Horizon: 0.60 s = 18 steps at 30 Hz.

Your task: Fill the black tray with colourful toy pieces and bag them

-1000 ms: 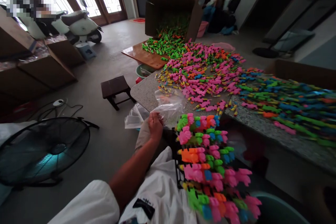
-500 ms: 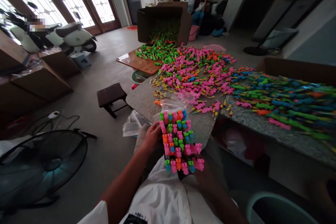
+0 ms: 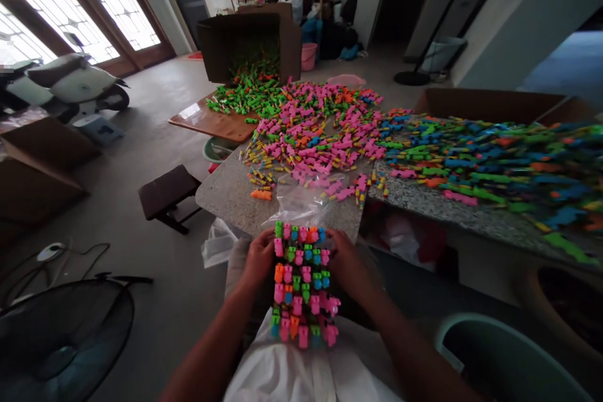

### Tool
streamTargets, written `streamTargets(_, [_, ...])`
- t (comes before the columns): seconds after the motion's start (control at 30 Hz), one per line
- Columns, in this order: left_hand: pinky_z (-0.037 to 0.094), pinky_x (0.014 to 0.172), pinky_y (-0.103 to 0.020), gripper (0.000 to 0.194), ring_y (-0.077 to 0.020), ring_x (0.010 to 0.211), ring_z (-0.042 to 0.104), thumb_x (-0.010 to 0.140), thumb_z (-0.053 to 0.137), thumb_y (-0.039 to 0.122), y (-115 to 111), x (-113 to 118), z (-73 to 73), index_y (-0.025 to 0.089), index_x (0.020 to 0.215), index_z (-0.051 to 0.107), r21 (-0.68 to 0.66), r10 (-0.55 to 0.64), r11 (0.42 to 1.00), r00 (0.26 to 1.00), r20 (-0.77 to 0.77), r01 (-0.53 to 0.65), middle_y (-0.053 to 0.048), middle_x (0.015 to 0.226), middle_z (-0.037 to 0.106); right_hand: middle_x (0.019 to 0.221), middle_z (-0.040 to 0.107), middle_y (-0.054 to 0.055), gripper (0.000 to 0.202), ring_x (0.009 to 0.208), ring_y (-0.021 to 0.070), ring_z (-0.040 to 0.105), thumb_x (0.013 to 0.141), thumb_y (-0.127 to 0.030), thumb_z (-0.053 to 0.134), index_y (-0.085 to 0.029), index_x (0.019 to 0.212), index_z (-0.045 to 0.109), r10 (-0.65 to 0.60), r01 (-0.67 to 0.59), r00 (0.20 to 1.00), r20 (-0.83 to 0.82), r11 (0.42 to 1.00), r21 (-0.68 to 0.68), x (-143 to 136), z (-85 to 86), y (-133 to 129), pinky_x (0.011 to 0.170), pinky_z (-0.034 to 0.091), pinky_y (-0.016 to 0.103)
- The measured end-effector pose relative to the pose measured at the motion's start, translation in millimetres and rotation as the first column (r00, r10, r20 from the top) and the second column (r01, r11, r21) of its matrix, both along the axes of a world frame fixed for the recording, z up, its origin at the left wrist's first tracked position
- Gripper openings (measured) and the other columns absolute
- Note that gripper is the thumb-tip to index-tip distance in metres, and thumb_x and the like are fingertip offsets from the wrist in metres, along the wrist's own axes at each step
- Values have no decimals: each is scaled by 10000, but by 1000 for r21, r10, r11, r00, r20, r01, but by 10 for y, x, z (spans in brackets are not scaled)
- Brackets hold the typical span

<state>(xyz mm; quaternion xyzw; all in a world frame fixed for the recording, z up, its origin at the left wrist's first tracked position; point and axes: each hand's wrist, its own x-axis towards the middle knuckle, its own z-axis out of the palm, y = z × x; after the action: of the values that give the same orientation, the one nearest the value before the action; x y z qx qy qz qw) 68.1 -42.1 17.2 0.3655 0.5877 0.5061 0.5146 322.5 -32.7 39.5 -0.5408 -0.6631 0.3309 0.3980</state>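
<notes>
Over my lap is a block of small plastic toys (image 3: pixel 296 292) in pink, green, blue and orange, set in rows. My left hand (image 3: pixel 259 259) grips its left side, fingertips hidden behind the toys. On the opposite side my right hand (image 3: pixel 348 264) is closed against its upper right edge, its fingers partly hidden. Just past the block, a clear plastic bag (image 3: pixel 301 201) lies on the stone table top (image 3: pixel 226 195). A heap of loose pink toys (image 3: pixel 325 132) with yellow ends spreads behind the bag.
A tipped cardboard box (image 3: pixel 289 44) spills green toys onto a wooden board (image 3: pixel 207 122). More mixed toys (image 3: pixel 494 157) cover the bench at right. A dark stool (image 3: pixel 169 191) and a fan (image 3: pixel 66 352) stand left; a pale green bucket (image 3: pixel 494 333) is at lower right.
My right hand has come up from below to the right side of the block. The block sits lower and straighter in view. My view has turned right.
</notes>
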Motion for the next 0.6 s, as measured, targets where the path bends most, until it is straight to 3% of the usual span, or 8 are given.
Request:
streamTargets(0.1, [618,748,-336,450,-224,794,748,751,850,414,192,40,18,221,1154,799,-14,-64,998,992,105,66,-40,928,831,1130,796,72,278,962,275,723,834,-251,670,-294,1091,766,104,-104,995,10,995,10,-131,98,273,811,577,364])
streamTargets(0.17, [607,744,-328,484,-219,791,740,732,863,420,360,72,19,190,1151,788,0,-62,998,994,86,62,-53,937,828,1007,802,56,188,969,284,724,860,-297,636,-277,992,769,150,-152,988,-38,988,-43,-154,121,431,817,549,357])
streamTargets(0.27, [577,718,-303,452,-198,762,713,766,806,464,635,122,14,164,1103,780,34,-33,999,998,-57,35,-54,904,809,847,770,34,252,802,246,691,898,-407,563,-243,929,752,-1,-13,993,-119,993,-114,-122,66,660,717,487,322])
streamTargets(0.4, [472,634,-258,309,-165,670,627,774,767,460,932,148,41,164,862,758,51,48,998,947,-319,-33,-23,744,729,673,659,18,360,668,211,586,885,-541,526,-235,747,658,-213,206,973,-87,975,-85,-57,-32,959,644,409,307])
streamTargets(0.5, [450,670,-259,198,-174,726,628,774,769,373,1068,121,116,183,827,750,84,94,994,909,-405,-65,-17,762,726,694,676,25,365,690,215,606,865,-563,544,-232,771,664,-272,266,957,-99,962,-67,-29,-11,1129,659,427,310])
streamTargets(0.6, [485,759,-276,176,-186,827,666,827,712,300,1179,71,227,209,968,763,214,157,976,847,-509,-52,-24,910,770,803,751,51,364,755,232,668,859,-552,572,-217,871,714,-260,256,958,-119,965,-48,-22,72,1235,724,479,325])
